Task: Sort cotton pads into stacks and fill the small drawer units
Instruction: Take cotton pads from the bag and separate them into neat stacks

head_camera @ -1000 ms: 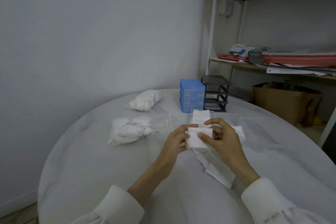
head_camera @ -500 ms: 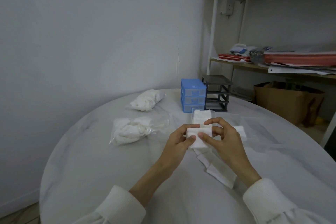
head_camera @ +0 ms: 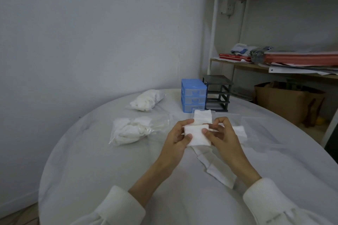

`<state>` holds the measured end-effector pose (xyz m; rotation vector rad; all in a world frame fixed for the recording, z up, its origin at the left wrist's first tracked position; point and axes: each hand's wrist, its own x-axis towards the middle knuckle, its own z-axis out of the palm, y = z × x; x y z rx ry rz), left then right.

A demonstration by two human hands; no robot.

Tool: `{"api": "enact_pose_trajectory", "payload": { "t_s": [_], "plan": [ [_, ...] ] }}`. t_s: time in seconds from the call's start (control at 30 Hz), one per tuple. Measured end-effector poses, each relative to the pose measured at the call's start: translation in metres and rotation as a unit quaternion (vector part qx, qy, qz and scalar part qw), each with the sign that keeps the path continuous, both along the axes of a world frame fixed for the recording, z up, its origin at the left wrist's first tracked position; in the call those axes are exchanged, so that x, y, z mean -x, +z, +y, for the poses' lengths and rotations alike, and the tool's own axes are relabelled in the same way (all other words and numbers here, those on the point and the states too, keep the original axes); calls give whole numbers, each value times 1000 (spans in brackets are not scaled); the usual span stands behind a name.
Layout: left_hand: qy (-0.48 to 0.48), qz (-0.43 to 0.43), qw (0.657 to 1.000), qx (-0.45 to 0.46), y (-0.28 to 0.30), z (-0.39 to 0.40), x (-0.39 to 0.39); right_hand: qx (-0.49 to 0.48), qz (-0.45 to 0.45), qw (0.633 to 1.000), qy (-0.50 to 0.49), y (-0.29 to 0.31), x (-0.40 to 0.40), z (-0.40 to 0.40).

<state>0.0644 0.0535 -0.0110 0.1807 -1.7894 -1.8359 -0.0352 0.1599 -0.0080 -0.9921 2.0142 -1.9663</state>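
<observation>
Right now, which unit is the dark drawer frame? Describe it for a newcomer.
At the far edge of the round white table, two small units stand side by side. The dark drawer frame is the right one; unlike the blue drawer unit, its slots are open.

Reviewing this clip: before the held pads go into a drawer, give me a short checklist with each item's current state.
1. Left hand has a grip on the cotton pad stack: ok.
2. Right hand pinches the stack's other side: ok.
3. Stack edges aligned: cannot tell.
4. Blue drawer unit has an open drawer: not ok, all three look closed.
5. Black drawer frame holds drawers: not ok, slots look empty.
6. Clear drawer tray within reach on table: ok.
</observation>
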Motion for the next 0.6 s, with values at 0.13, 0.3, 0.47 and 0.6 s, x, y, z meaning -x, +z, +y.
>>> {"api": "enact_pose_trajectory", "payload": {
  "t_s": [0.13, 0.3, 0.47, 0.6],
  "plan": [
    [13, 5, 1000, -28, 0, -1, 0, 4, -68, 997, 36, 2, -2, 0],
    [35, 1, 997, -68, 0, -2, 3, 1, -50, 998, 27, 3, -2, 0],
    [73, 7, 994, -76, -1, -5, 3, -2, -28, 999, 20, 2, -1, 0],
    [106, 12, 993, -41, -4, -9, 1, -22, -7, 1000, 11, -1, -2, -2]
  ]
}}
